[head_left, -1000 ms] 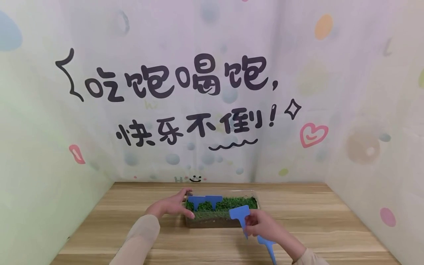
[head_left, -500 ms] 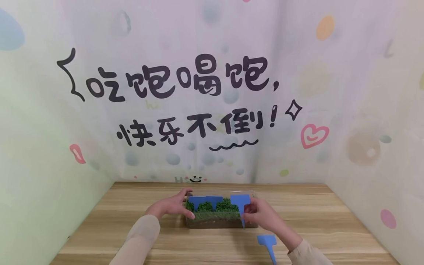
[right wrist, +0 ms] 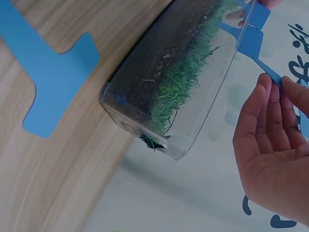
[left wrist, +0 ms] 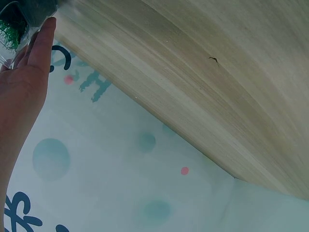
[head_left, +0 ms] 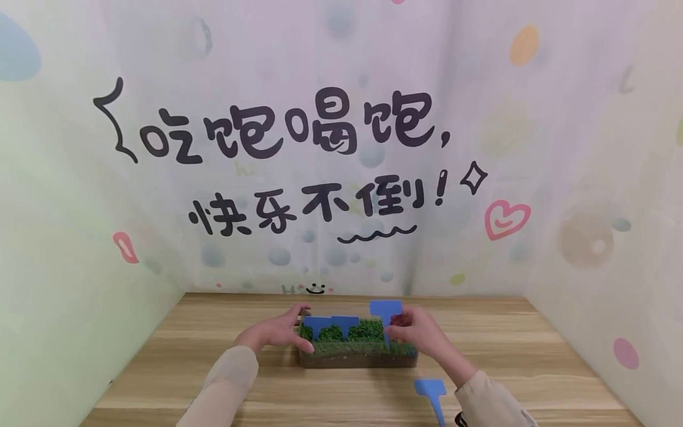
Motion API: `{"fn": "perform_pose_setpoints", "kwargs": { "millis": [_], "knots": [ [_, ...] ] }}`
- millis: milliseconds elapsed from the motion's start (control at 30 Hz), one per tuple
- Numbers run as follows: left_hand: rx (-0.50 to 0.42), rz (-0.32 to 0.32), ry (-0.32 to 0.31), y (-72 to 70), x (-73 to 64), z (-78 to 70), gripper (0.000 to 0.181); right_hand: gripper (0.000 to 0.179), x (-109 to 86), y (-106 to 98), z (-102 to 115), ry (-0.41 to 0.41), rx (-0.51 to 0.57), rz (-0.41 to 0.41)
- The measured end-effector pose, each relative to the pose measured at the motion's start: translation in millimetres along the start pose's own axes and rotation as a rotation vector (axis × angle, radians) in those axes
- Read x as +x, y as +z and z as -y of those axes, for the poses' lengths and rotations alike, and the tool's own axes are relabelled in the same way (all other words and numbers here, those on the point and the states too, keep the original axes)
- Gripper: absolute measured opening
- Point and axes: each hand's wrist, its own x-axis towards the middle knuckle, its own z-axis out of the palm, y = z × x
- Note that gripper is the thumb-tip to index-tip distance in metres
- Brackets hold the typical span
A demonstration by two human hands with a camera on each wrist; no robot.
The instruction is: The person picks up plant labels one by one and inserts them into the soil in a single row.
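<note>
A clear plastic planter box [head_left: 357, 360] holds dark soil and green grass [head_left: 368, 330]. My left hand [head_left: 276, 331] grips its left end, thumb at the front wall and fingers behind. Two blue T-shaped plant labels stand upright in the grass: one label [head_left: 317, 324] at the left, another label [head_left: 345, 323] beside it. Over the right part of the box, my right hand [head_left: 427, 335] pinches a third blue plant label [head_left: 385, 307] by its stem, head up. In the right wrist view, thumb and index finger hold the narrow stem [right wrist: 270, 72]; its tip is above the grass.
Another blue plant label [head_left: 430, 388] lies on the wooden table [head_left: 299, 397], in front of the box's right end. Behind the table rises a printed white backdrop [head_left: 256, 261] with dark lettering, and similar sheets flank both sides.
My right hand has carried its blue plant label from in front of the box up and back over the grass, turning it upright. My left hand has stayed on the box.
</note>
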Motion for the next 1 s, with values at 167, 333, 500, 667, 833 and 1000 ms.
{"fn": "perform_pose_setpoints", "kwargs": {
  "millis": [167,333,500,667,833,1000],
  "knots": [
    [-0.004,0.0,-0.005,-0.8,-1.6,0.0,0.098,0.014,5.4,2.9,1.3,0.022,-0.011,-0.028],
    [-0.007,0.006,-0.002,-2.2,-0.8,1.0,0.099,0.016,13.6,4.7,-1.9,0.014,-0.001,-0.049],
    [0.007,0.007,-0.005,-2.3,-0.6,0.1,0.099,0.018,20.0,6.4,-4.3,0.031,0.027,-0.06],
    [0.01,0.003,-0.013,-1.8,-0.4,-0.6,0.099,0.018,25.0,9.0,-8.4,0.017,0.014,-0.072],
    [0.025,-0.002,-0.017,-1.3,-0.3,-0.7,0.099,0.016,29.0,11.6,-11.8,-0.021,-0.009,-0.099],
    [0.022,-0.008,-0.018,-1.1,-0.3,0.1,0.098,0.015,32.1,13.9,-15.6,-0.032,-0.033,-0.123]
  ]
}}
